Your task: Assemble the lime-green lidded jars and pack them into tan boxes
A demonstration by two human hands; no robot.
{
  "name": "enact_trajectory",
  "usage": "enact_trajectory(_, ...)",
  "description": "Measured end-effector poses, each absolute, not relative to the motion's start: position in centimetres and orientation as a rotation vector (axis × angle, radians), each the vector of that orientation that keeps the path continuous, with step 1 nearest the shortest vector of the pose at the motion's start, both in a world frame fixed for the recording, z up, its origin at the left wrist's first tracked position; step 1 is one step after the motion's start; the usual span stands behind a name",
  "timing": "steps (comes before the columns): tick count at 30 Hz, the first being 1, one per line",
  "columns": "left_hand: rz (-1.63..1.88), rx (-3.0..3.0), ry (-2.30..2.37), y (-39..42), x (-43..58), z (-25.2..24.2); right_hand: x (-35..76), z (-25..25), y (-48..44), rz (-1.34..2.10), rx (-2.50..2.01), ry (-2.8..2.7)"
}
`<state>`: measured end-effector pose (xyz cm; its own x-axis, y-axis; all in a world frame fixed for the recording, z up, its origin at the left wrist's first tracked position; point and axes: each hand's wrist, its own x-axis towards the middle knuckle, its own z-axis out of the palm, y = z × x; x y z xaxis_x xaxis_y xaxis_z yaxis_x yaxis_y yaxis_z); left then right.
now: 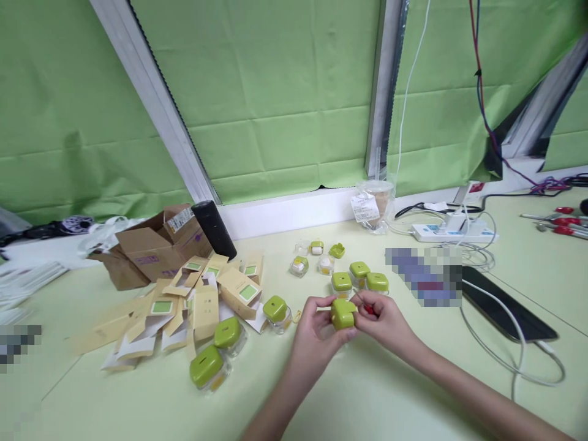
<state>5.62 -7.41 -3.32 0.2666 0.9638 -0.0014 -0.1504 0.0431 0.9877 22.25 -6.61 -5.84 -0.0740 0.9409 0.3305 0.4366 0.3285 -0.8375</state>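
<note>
My left hand point(316, 334) is closed around a small green-lidded box point(343, 313), held a little above the table. My right hand point(383, 318) pinches a thin tool with a red handle point(367, 308) against the box's right side. Just behind my hands stand three more green-lidded clear boxes point(359, 279). Three others point(229, 335) lie to the left near a heap of tan cardboard packaging point(202, 300).
An open brown carton point(151, 248) and a black cylinder point(214, 229) stand at the back left. A plastic cup point(374, 205), a white power strip point(452, 231), cables, a dark phone point(508, 309) and red-handled tools point(565, 223) occupy the right. Green cloth covers the wall.
</note>
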Motion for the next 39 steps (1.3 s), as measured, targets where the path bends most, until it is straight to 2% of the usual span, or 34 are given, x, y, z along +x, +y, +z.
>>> enact_trajectory(4,1.168,1.283,1.054,-6.6,3.8,-1.4,23.4,-5.4,-6.4,0.407,-1.308,-1.788)
enact_trajectory(11,0.919,1.607,1.124,-5.5,1.4,-0.5,21.9,-6.3,-7.4,-0.031,-1.177,-2.208)
enact_trajectory(19,0.78,1.82,1.205,-5.7,1.2,-1.0,21.5,-6.9,-7.6,-0.263,-1.299,-2.198)
enact_trajectory(25,0.691,1.867,1.185,-5.3,0.9,-1.0,21.0,-6.9,-8.3,-0.138,-1.292,-2.246)
enact_trajectory(31,0.603,1.912,1.131,-5.5,1.4,-1.5,22.7,-5.7,-7.9,0.619,-1.431,-2.014)
enact_trajectory(39,0.378,2.117,1.27,-6.4,3.7,-3.5,24.0,-4.5,-7.4,0.679,-1.418,-1.892)
